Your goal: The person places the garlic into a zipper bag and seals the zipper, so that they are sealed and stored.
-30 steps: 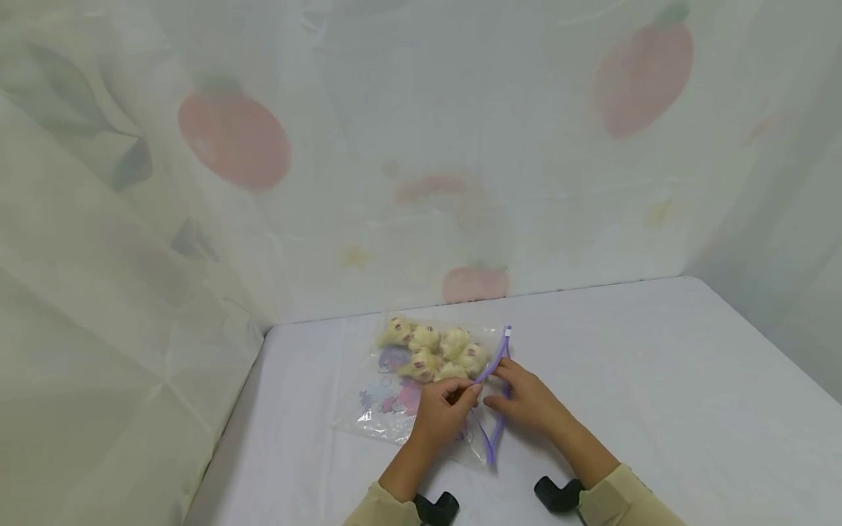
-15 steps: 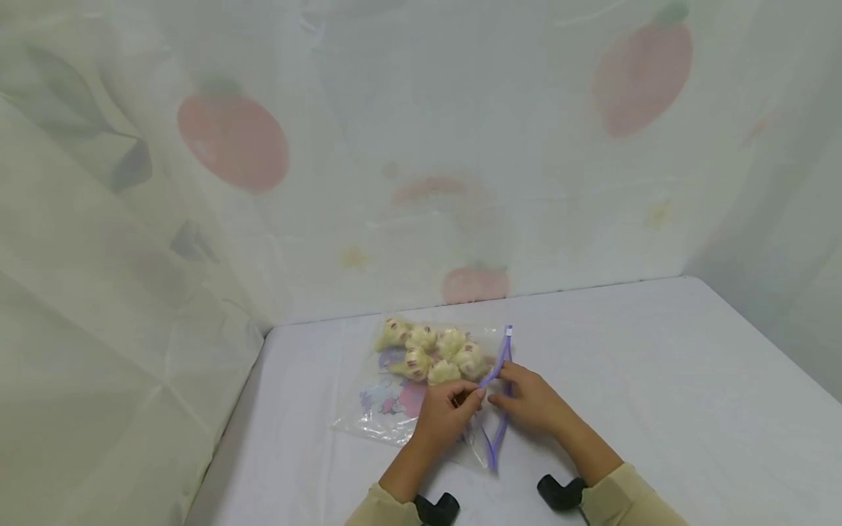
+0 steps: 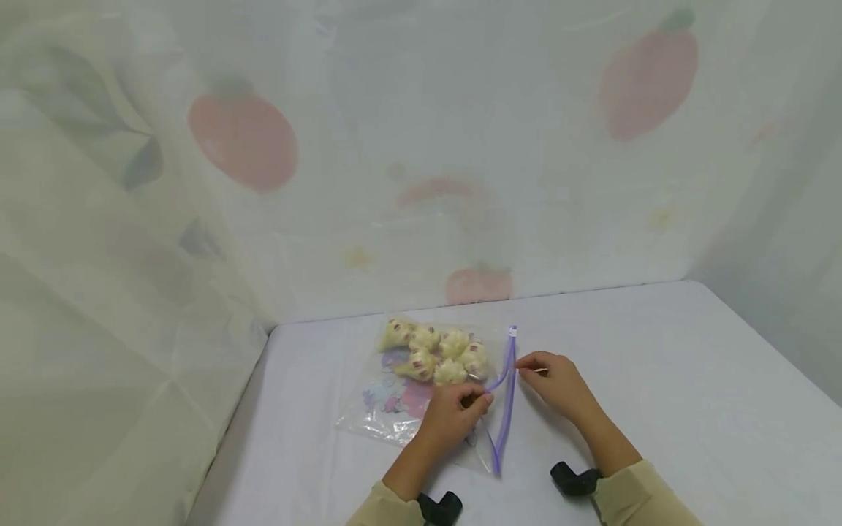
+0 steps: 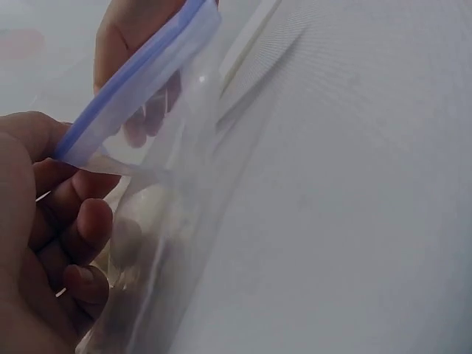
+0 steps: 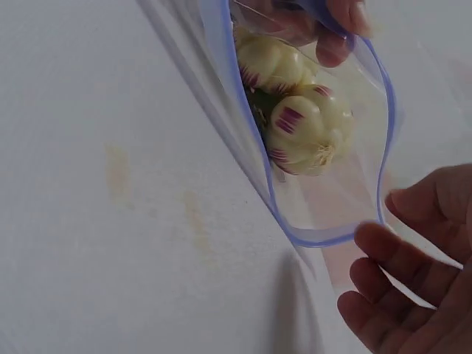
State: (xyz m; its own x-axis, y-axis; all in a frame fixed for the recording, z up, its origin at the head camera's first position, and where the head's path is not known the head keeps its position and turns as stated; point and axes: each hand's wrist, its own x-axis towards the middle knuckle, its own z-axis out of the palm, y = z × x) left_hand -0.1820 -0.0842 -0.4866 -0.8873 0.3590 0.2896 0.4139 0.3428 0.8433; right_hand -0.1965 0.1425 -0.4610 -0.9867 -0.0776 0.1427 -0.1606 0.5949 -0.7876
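A clear zip bag (image 3: 378, 416) with a purple zip edge lies on the table, its mouth facing right and spread apart. Several garlic bulbs (image 3: 424, 363) are inside; two show through the mouth in the right wrist view, a purple-streaked bulb (image 5: 306, 129) nearest. My left hand (image 3: 454, 416) pinches one side of the zip edge (image 4: 122, 85) between thumb and index finger. At the other side, my right hand (image 3: 555, 383) pinches the rim lightly with thumb and index fingertips (image 5: 372, 240), the other fingers loosely bent. A white slider (image 3: 512, 332) sits at the zip's far end.
White cloth covers the table (image 3: 658, 380). Pale curtains (image 3: 368, 146) printed with fruit stand behind it and at the sides. Black wrist mounts (image 3: 574, 480) stick out from both sleeves. Coloured prints (image 3: 395, 398) show on the bag.
My right hand has come out of the bag's mouth and moved right to its outer rim, straightening that side. My left hand has kept its pinch, shifting only slightly.
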